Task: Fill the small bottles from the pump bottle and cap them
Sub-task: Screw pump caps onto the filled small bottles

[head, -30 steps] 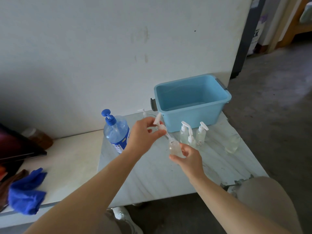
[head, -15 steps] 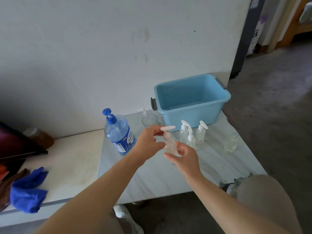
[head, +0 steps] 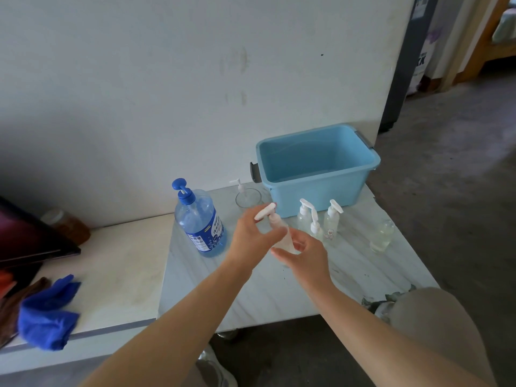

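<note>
- The bench [head: 279, 291] has open room along its front edge, near the person. The back half is crowded.
- One blue tub [head: 315, 191] sits at the back right corner by the wall. Its right end comes close to the bench's right edge.
- One open bottle [head: 381, 236] with no top stands alone near the right edge.
- One big pump bottle [head: 199, 222] with a blue top stands at the back left, near the left edge of the marbled top.
- One small bottle [head: 283, 237] is held tilted above the middle of the bench, between both hands.
- The left hand [head: 250, 236] pinches the white pump top [head: 265, 212] of the small bottle with its fingers.
- The right hand [head: 305, 256] has its fingers curled round the lower part of the small bottle.
- Three capped bottles [head: 332, 223] stand close together, just in front of the tub.
- One loose pump [head: 239, 185] stands in one clear glass [head: 248, 198], between the big pump bottle and the tub.
- On the white side bench [head: 117, 275] to the left lie one blue cloth [head: 47, 314] near the front edge and one brown jar [head: 68, 226] by the wall.
- The right hand hides the bottom of the small bottle, so how full it is cannot be told.
- A dark flat thing [head: 28, 241] is cut off at the left edge and is hard to make out.
</note>
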